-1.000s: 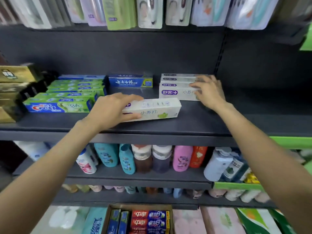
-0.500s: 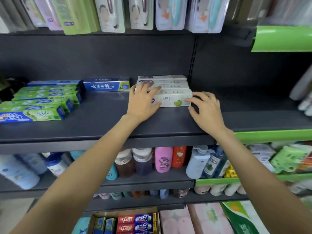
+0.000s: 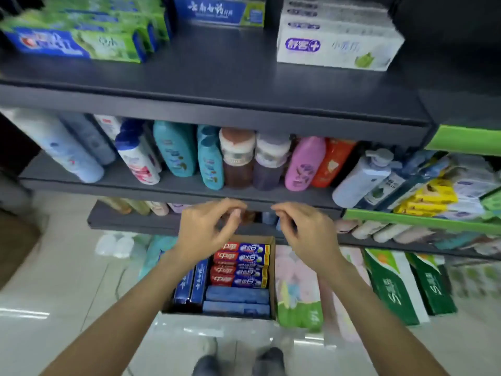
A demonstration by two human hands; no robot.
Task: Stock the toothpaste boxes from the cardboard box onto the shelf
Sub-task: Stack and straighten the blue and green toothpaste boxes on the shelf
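Both the left hand (image 3: pixel 206 232) and the right hand (image 3: pixel 306 232) are held empty, fingers loosely curled, above the cardboard box (image 3: pixel 272 278) at lower centre, where red-and-blue toothpaste boxes (image 3: pixel 240 264) are stacked. One box is best gripped by its long sides and lifted level. It should then be laid flat on the shelf (image 3: pixel 217 77) at the top of the frame, between the stocked rows.

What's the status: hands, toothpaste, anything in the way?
Left hand and right hand empty, loosely curled, above the carton. Toothpaste boxes wait inside. White stack sits on the shelf. Nothing blocking.
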